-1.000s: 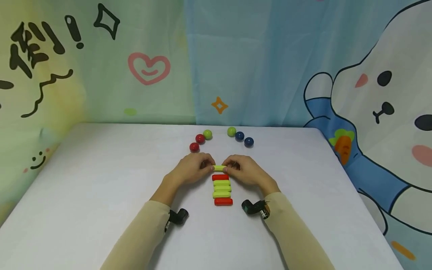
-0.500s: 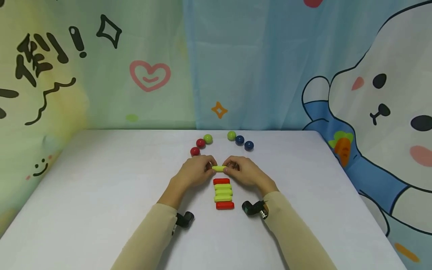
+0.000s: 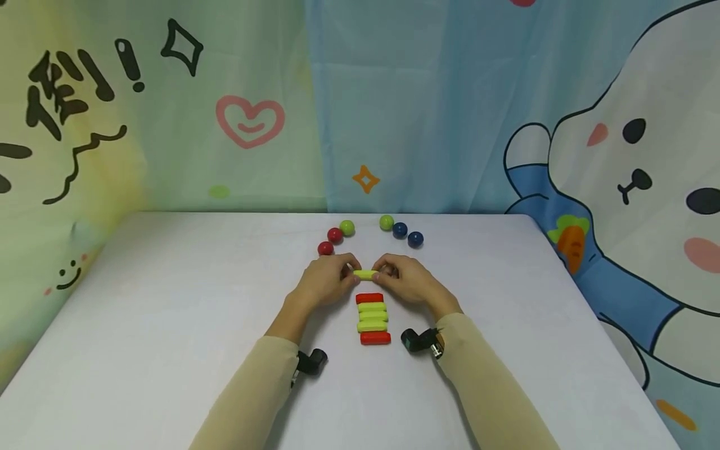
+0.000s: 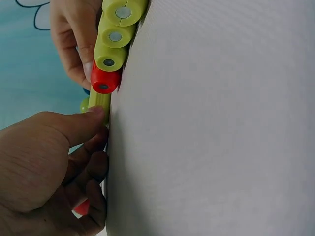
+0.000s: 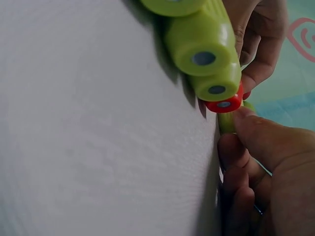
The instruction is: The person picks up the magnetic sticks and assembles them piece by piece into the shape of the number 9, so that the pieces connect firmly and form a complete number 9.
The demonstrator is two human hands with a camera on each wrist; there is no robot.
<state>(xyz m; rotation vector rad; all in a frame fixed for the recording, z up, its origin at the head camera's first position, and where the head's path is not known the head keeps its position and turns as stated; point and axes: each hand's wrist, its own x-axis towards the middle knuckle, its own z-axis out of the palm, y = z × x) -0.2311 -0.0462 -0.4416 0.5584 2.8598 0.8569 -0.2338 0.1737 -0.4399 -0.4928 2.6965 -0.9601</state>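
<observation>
In the head view, my left hand and right hand pinch the two ends of one yellow-green magnetic rod, lying crosswise between them. Nearer to me, a column of similar rods lies side by side: a red rod on the far end, several yellow-green rods in the middle, another red rod closest. Both wrist views show thumb and fingers at the held rod, low over the table. Round grey metal spots mark the ends of the column's yellow-green rods.
Beyond the left hand lie two red balls and a green ball. Behind the right hand are another green ball and two dark blue balls. The white table ends at a printed curtain.
Both hands have moved the pinched rod slightly away from me, widening its gap to the column. My left forearm has shifted a little rightward. The head view has tilted slightly.
</observation>
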